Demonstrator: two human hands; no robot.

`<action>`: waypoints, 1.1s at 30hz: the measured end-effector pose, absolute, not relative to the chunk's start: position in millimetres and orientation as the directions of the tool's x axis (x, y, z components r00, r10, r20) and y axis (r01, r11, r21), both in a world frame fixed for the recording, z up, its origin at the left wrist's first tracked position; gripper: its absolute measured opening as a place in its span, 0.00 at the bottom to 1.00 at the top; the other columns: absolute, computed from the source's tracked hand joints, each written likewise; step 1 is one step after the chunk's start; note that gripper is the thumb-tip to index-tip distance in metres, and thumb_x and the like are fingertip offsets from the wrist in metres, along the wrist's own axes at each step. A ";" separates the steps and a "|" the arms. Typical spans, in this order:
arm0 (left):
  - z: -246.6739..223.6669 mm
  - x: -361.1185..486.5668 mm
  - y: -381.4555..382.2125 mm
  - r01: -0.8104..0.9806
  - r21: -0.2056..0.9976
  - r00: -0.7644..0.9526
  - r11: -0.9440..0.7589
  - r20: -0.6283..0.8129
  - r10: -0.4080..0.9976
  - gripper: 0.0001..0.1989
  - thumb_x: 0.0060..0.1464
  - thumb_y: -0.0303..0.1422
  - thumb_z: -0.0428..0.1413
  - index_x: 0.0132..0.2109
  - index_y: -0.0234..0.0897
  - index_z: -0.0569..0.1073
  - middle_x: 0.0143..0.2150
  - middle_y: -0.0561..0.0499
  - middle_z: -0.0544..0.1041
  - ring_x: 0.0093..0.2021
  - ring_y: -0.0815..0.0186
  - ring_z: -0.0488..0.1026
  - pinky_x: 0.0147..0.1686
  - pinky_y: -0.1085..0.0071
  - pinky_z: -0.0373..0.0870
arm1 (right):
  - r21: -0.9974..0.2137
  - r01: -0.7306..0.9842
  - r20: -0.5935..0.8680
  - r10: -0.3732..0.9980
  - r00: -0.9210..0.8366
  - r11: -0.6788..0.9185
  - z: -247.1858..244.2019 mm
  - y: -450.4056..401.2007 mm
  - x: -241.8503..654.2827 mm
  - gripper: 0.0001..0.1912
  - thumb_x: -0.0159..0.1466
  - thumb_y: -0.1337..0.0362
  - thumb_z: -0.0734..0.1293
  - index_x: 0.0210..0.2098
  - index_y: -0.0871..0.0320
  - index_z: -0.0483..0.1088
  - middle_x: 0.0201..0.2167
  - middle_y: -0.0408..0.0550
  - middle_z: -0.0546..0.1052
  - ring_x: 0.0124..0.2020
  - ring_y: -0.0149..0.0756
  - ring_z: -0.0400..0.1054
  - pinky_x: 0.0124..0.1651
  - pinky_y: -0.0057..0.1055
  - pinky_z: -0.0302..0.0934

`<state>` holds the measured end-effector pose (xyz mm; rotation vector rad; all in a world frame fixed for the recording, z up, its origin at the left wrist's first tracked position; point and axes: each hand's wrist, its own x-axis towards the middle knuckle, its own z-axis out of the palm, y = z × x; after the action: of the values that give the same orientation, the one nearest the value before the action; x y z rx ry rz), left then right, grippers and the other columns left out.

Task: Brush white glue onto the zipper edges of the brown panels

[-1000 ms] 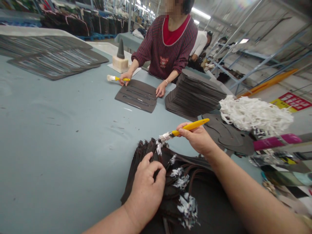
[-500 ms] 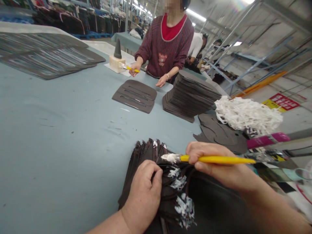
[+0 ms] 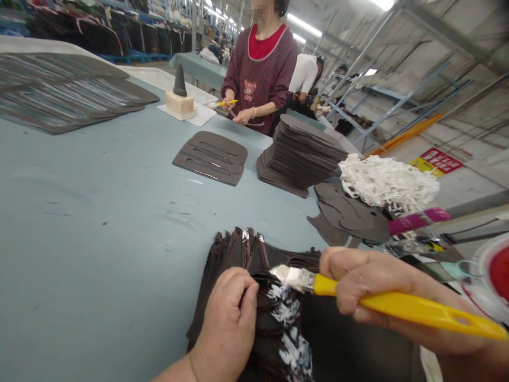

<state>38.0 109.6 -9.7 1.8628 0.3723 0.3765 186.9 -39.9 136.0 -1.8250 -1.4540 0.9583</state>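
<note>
My right hand (image 3: 369,286) is closed round the yellow handle of a brush (image 3: 421,313). White paste coats the bristles, which touch or hover just over the dark layered pieces (image 3: 222,281) at the bottom middle. My left hand (image 3: 230,318) lies at the left of these pieces, thumb and index finger pinching the edge of a dark layer. White smears (image 3: 296,353) mark the pieces just right of my left hand. Two seam strips at the back carry white spots.
Across the blue-grey table (image 3: 119,239), a person (image 3: 258,74) holds another yellow brush near a block with a dark cone (image 3: 180,82). Dark panels (image 3: 302,154) are stacked beside white strips (image 3: 389,180). A red-and-white container (image 3: 499,265) is at the right.
My right hand has turned the brush, its handle now slanting down toward the lower right. The view has shifted slightly. The other person has drawn both hands closer together.
</note>
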 end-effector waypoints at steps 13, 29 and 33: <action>9.6 53.1 131.5 0.324 0.940 0.907 -0.111 -0.275 0.320 0.14 0.58 0.39 0.41 0.31 0.39 0.66 0.26 0.55 0.69 0.29 0.67 0.67 0.31 0.73 0.62 | -0.989 0.078 -0.093 0.929 0.358 -0.129 95.1 -18.6 235.2 0.09 0.54 0.58 0.69 0.27 0.58 0.72 0.22 0.47 0.68 0.28 0.36 0.61 0.30 0.34 0.56; -2.0 95.2 121.3 0.340 0.761 0.931 -0.552 -0.190 0.311 0.10 0.49 0.28 0.51 0.40 0.33 0.70 0.41 0.40 0.72 0.45 0.55 0.69 0.45 0.62 0.64 | -0.930 -0.344 -0.348 0.622 0.701 -0.133 -17.8 -1.4 269.6 0.15 0.45 0.61 0.75 0.27 0.62 0.70 0.21 0.43 0.71 0.22 0.29 0.64 0.29 0.28 0.58; -5.9 100.4 120.4 0.405 0.759 0.900 -0.509 -0.235 0.367 0.12 0.46 0.28 0.52 0.41 0.32 0.69 0.40 0.40 0.72 0.43 0.55 0.69 0.44 0.61 0.65 | -0.933 -0.336 -0.344 0.588 0.732 -0.128 -22.5 0.7 273.0 0.16 0.44 0.60 0.75 0.27 0.62 0.70 0.22 0.43 0.71 0.22 0.28 0.64 0.30 0.29 0.58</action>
<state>100.4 120.4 -5.9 2.1541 0.5512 -0.0539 273.0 0.7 -22.5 -1.5030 -0.2160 0.8020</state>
